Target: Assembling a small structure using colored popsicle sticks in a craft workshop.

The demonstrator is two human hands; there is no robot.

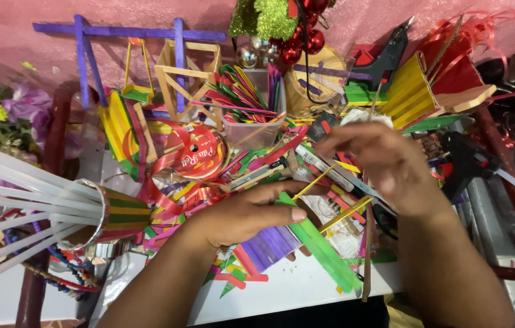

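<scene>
My left hand lies low in the middle of the table and grips a flat green craft stick between thumb and fingers. Under the hand sits a small panel of purple sticks. My right hand hovers just right of it, fingers curled, pinching a thin yellow stick that slants toward the green one. A second yellow stick lies below my right palm. Loose coloured sticks and paper scraps lie all around both hands.
A clear tub of coloured sticks stands behind the hands, a red ribbon spool to its left. A cup of white glue sticks juts in from the left. Black glue guns lie at right. Stick-built models line the back.
</scene>
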